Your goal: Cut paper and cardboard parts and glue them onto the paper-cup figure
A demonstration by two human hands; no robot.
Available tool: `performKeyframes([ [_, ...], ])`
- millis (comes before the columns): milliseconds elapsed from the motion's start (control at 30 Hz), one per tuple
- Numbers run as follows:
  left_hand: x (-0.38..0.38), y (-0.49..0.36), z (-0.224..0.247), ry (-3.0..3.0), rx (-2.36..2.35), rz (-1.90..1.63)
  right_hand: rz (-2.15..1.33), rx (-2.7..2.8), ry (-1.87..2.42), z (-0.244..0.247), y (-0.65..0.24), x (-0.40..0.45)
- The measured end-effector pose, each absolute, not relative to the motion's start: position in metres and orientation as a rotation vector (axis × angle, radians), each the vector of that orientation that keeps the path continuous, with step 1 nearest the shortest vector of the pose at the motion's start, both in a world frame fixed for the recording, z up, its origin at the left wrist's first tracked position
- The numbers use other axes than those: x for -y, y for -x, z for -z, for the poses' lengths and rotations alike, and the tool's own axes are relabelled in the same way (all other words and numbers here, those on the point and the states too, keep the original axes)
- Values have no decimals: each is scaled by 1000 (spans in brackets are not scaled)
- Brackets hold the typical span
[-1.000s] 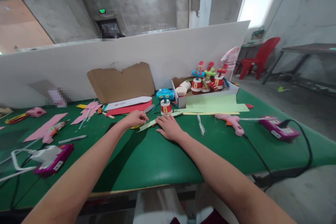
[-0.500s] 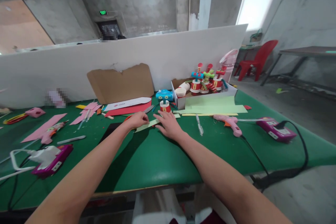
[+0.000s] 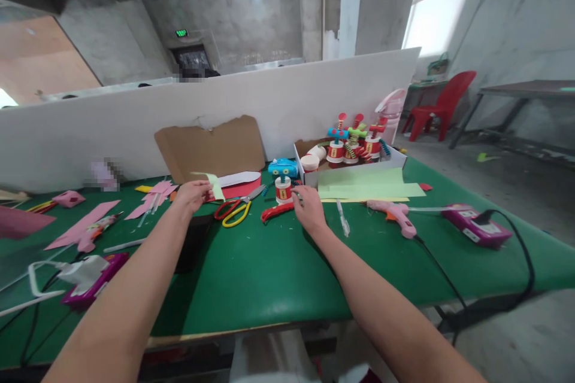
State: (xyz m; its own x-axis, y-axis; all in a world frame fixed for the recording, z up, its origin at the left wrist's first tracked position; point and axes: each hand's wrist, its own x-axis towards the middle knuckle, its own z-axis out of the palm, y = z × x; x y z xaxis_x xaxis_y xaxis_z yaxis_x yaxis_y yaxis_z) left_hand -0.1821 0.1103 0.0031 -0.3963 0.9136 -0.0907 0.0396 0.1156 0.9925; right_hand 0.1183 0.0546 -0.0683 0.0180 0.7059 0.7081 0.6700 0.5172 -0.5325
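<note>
Above the counter (image 3: 254,278), left fingers (image 3: 205,190) pinch green paper (image 3: 216,187); squeezing hard might crumple it. Right fingers (image 3: 301,192): can't tell.

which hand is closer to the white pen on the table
Right. The right hand is just left of the white pen; the left hand is much farther left, past the scissors, holding a pale green paper strip.
</note>
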Motion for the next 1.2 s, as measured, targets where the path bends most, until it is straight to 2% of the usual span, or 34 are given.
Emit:
performKeyframes([
  [333,-166,143,27,-770,-1703,-1284,-143,1941,1250,68,-108,-50],
  [567,-145,137,19,-787,-1624,-1263,-156,1919,1301,63,-113,-50],
  [733,-96,139,-2,-978,-1424,-1163,-190,1810,1349,62,-121,-54],
  [867,-30,143,-15,-1449,-1201,-607,-289,1640,1352,64,-128,-58],
  [967,14,145,-25,-1611,-1023,-39,-342,1552,1431,65,-132,-60],
  [1033,30,142,-30,-1745,-918,186,-327,1568,1460,66,-134,-62],
  [1100,30,134,-29,-1964,-967,146,-268,1614,1434,67,-134,-62],
  [1200,8,111,-15,-2307,-1271,-188,-182,1691,1414,68,-132,-62],
])
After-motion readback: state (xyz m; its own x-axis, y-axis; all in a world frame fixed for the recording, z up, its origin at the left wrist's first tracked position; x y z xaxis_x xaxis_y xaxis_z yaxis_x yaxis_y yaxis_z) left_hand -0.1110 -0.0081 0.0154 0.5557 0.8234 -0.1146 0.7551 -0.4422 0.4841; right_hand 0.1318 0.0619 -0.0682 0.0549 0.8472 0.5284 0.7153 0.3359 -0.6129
